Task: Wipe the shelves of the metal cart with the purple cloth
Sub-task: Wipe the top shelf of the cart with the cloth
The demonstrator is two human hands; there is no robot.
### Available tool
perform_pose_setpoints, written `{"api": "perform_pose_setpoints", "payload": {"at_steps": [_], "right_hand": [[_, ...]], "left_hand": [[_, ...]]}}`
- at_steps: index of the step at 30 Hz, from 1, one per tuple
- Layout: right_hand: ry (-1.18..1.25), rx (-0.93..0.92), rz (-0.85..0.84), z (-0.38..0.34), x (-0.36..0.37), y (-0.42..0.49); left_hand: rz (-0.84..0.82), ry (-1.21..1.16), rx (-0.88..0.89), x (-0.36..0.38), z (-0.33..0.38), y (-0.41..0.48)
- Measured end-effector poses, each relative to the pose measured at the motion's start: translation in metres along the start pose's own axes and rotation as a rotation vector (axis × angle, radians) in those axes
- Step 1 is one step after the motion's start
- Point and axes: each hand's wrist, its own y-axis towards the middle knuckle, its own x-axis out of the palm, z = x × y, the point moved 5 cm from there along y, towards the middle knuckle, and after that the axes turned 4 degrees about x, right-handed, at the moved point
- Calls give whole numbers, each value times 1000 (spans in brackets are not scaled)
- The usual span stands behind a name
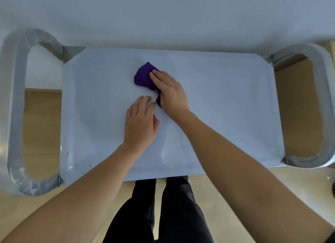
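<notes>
The right hand (170,90) presses the bunched purple cloth (144,76) with straight fingers onto the top shelf (226,101) of the metal cart (15,101), while the left hand (140,123) rests flat just beside it.

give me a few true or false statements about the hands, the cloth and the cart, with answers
1. The right hand presses down on the purple cloth. True.
2. The left hand grips a cart handle. False: it rests flat on the top shelf, just beside the cloth.
3. The cloth is spread flat across the whole shelf. False: it is bunched up under the right hand's fingers, around the middle of the shelf.
4. The left end handle and the right end handle are both wrapped in clear film. True.
</notes>
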Motion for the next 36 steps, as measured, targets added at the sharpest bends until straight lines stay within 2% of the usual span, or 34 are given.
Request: {"api": "perform_pose_setpoints", "payload": {"at_steps": [1, 2, 3, 6, 7, 8, 9, 10, 13, 14, 16, 18, 20, 22, 23, 24, 25, 28, 29, 30, 31, 34, 35, 36], "right_hand": [[-28, -40, -17, 13, -8, 4], [-46, 10, 28, 32, -18, 6], [-70, 133, 119, 56, -33, 5], [-93, 719, 324, 112, -68, -10], [-96, 866, 348, 111, -67, -12], [-93, 921, 364, 98, -61, -9], [-67, 858, 373, 77, -50, 0], [-18, 719, 347, 50, -35, 9], [20, 176, 101, -23, 8, 21], [15, 67, 36, -29, 9, 24], [-17, -7, 48, -15, 1, 32], [-30, 143, 172, 15, -9, 33], [-12, 464, 277, 29, -12, 31], [5, 743, 341, 1, 2, 28], [16, 754, 342, -25, 14, 28], [39, 662, 314, -54, 25, 30], [56, 476, 246, -82, 39, 32], [75, -116, -106, -129, 72, 28], [77, -219, -145, -125, 72, 33], [80, -235, -120, -116, 70, 40], [84, -163, -60, -102, 65, 49], [55, 345, 83, -82, 56, 66], [42, 462, 68, -94, 62, 66], [42, 476, 29, -116, 69, 64]], "left_hand": [[3, 2, -2, -1, -1, 2], [9, 1, 2, -1, -1, 4], [12, -1, 12, -2, -1, 5], [14, -6, 35, -2, -2, 8], [14, -5, 38, -1, -2, 9], [14, -2, 39, -1, -2, 11], [15, 0, 36, -1, -3, 13], [14, 1, 30, -2, -4, 14], [-7, 5, 5, -5, -13, 16], [-13, 7, 6, -7, -17, 15], [-10, 7, 14, -12, -28, 8], [4, 10, -27, -20, -44, -2], [11, 18, -85, -27, -64, -12], [13, 31, -122, -32, -81, -23], [12, 37, -140, -35, -88, -28], [10, 39, -159, -38, -94, -34], [10, 42, -181, -41, -99, -40], [16, 50, -228, -47, -111, -56], [23, 47, -235, -49, -115, -61], [31, 43, -244, -51, -118, -66], [38, 38, -254, -52, -121, -70], [39, 32, -276, -54, -127, -80], [39, 30, -280, -54, -128, -84], [39, 31, -286, -54, -128, -87]]}}
